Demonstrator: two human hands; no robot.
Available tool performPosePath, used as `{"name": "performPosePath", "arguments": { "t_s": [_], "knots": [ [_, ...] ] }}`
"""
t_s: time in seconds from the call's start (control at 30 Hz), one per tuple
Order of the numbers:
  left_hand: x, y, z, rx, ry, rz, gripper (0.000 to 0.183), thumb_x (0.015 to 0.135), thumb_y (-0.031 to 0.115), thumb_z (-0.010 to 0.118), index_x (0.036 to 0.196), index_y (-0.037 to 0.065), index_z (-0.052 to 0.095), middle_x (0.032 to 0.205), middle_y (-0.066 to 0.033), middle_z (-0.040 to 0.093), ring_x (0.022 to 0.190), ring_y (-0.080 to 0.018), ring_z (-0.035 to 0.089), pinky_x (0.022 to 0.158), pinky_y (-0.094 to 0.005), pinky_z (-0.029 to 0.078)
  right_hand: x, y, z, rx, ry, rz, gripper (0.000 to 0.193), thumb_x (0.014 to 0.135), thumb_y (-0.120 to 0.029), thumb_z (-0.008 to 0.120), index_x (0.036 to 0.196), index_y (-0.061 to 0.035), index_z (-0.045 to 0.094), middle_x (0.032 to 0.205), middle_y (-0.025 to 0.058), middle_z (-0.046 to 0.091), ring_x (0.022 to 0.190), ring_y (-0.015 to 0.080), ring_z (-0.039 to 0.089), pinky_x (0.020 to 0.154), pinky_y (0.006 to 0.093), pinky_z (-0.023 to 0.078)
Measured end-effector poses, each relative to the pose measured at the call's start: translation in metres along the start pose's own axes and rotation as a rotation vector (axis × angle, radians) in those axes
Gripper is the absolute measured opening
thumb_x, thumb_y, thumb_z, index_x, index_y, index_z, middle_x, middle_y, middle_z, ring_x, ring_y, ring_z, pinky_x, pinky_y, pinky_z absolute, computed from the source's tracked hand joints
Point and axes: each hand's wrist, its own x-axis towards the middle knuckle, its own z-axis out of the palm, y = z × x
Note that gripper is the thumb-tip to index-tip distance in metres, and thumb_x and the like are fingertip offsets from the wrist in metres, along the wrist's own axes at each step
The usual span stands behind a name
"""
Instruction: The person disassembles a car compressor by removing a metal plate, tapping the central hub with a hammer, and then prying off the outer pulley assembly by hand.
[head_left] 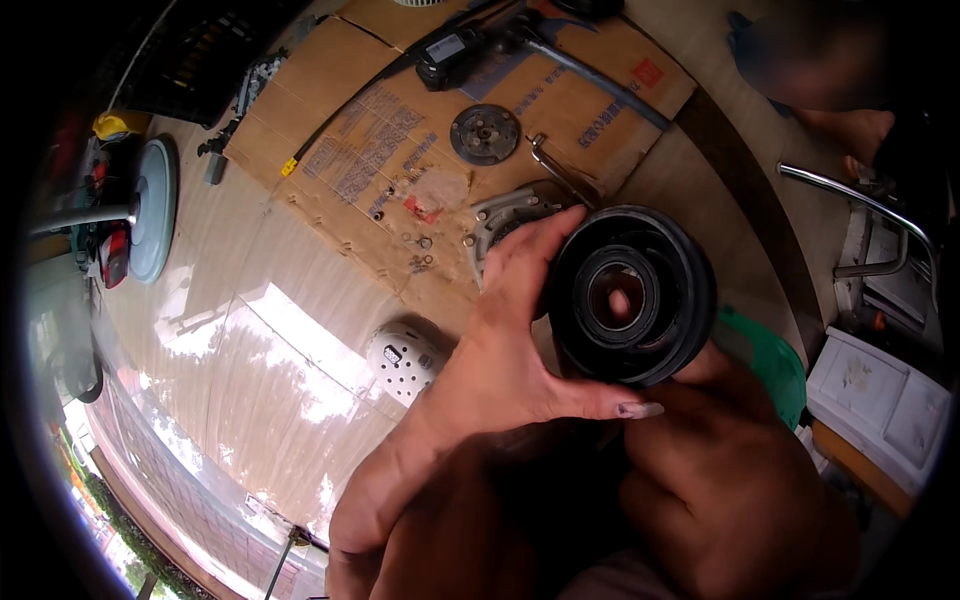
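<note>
My left hand [510,330] is closed around the rim of a black grooved pulley [572,335], its thumb along the near edge and its fingers at the far left side. The pulley is raised with its open face upward, showing a round central bore. A fingertip shows through that bore. Behind the pulley's lower right side, my right hand [706,366] is mostly hidden, so its grip is not visible. Just beyond the left hand, a grey metal housing with bolts [497,222] rests on the cardboard, partly covered. A dark round metal plate [485,134] lies farther off.
Flattened cardboard [265,125] covers the floor ahead, with a bent metal wrench [562,172], a long-handled tool [600,85], a black handheld device [447,58] and small loose parts. A white clog [402,360] is left. Another person's arm [850,130] appears far right, beyond a chrome tube [860,190].
</note>
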Motion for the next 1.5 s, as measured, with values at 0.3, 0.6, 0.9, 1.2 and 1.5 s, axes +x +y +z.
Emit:
{"name": "performPosePath", "arguments": {
  "t_s": [0.3,0.6,0.9,1.2,1.5],
  "knots": [
    [-0.011,0.012,-0.010,0.098,0.065,0.119,0.141,0.046,0.045,0.102,0.157,0.000,0.027,0.149,-0.0237,0.043,0.141,-0.0395,0.039,0.117,-0.0468,0.036,0.007,-0.024,-0.011,-0.073,-0.146,0.108,0.030,0.084,-0.005,0.059,0.113,0.0007,0.066,0.130,0.0187,0.063,0.120,0.0365,0.056,0.104,0.0422,0.044],
    [-0.040,-0.013,-0.005,-0.224,0.266,0.253,0.148,0.048,0.033,0.104,0.161,-0.001,0.013,0.149,-0.0213,0.046,0.141,-0.0321,0.046,0.118,-0.0414,0.035,0.025,0.040,0.035,0.431,-0.057,-0.127,0.047,0.083,-0.015,0.068,0.126,-0.0009,0.057,0.137,0.0178,0.058,0.125,0.0326,0.055,0.106,0.0409,0.043],
    [-0.024,-0.011,0.005,-0.363,0.393,0.359,0.150,0.050,0.030,0.103,0.162,0.000,0.009,0.144,-0.0220,0.052,0.135,-0.0327,0.052,0.114,-0.0425,0.041,0.104,0.110,0.094,1.313,-0.011,-0.316,0.074,0.080,-0.027,0.078,0.140,-0.0016,0.043,0.143,0.0156,0.053,0.130,0.0280,0.053,0.109,0.0405,0.043],
    [-0.026,-0.014,0.000,0.050,0.400,0.289,0.143,0.051,0.039,0.102,0.159,-0.004,0.020,0.139,-0.0191,0.058,0.128,-0.0353,0.053,0.109,-0.0410,0.040,0.124,0.117,0.111,1.518,-0.121,-0.424,0.103,0.077,-0.039,0.087,0.154,-0.0022,0.029,0.150,0.0134,0.048,0.135,0.0233,0.050,0.112,0.0402,0.043],
    [-0.011,-0.017,0.005,-0.064,0.233,0.208,0.153,0.050,0.038,0.103,0.162,0.001,0.007,0.147,-0.0197,0.051,0.136,-0.0353,0.045,0.113,-0.0447,0.036,0.105,0.139,0.120,1.710,-0.009,-0.322,0.082,0.092,-0.036,0.077,0.155,-0.0044,0.036,0.146,0.0090,0.053,0.131,0.0186,0.054,0.109,0.0372,0.047]
  ]
}}
